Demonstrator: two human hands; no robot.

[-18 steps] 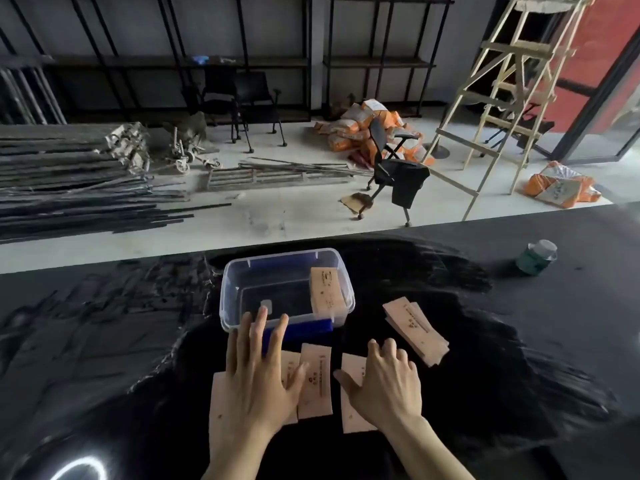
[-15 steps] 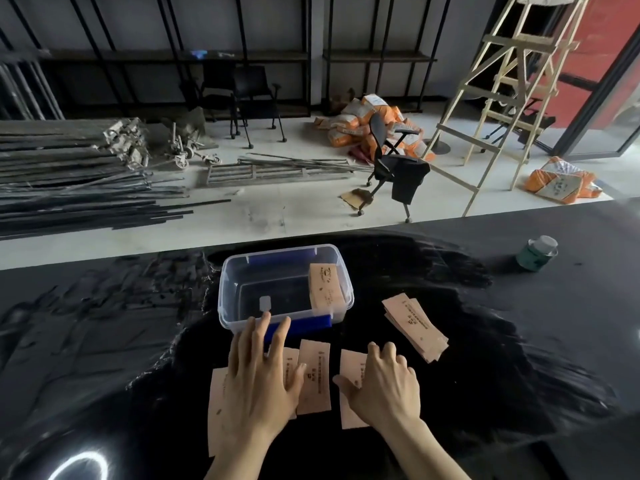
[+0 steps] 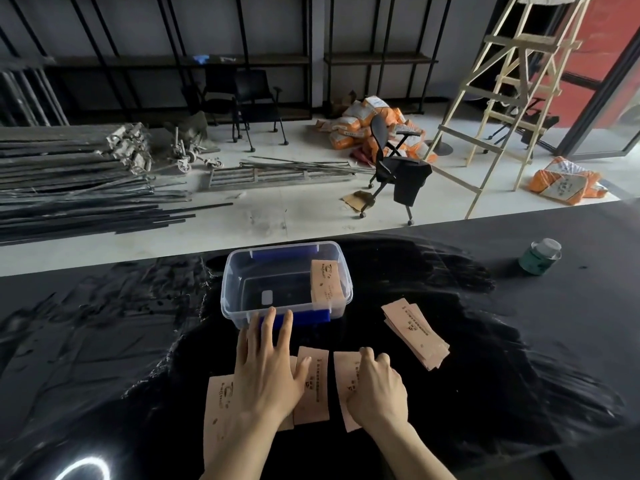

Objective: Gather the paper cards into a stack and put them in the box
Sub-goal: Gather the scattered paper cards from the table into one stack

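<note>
A clear plastic box (image 3: 228, 289) stands on the black table with one tan card (image 3: 327, 284) leaning inside its right end. Several tan paper cards lie in front of it: one at the left (image 3: 220, 407), one in the middle (image 3: 313, 386), one at the right (image 3: 346, 379). A small fanned pile of cards (image 3: 414, 332) lies further right. My left hand (image 3: 268, 368) rests flat with fingers spread over the left cards, fingertips near the box. My right hand (image 3: 379, 389) presses on the right card with fingers curled.
A green jar with a pale lid (image 3: 540, 256) stands at the table's far right. The table's far edge (image 3: 450, 225) runs just behind the box. Beyond it are a floor with metal bars, chairs, sacks and a wooden ladder.
My right hand's fingers have curled in on the right card. My left hand has barely shifted. The box and the fanned pile stay where they were.
</note>
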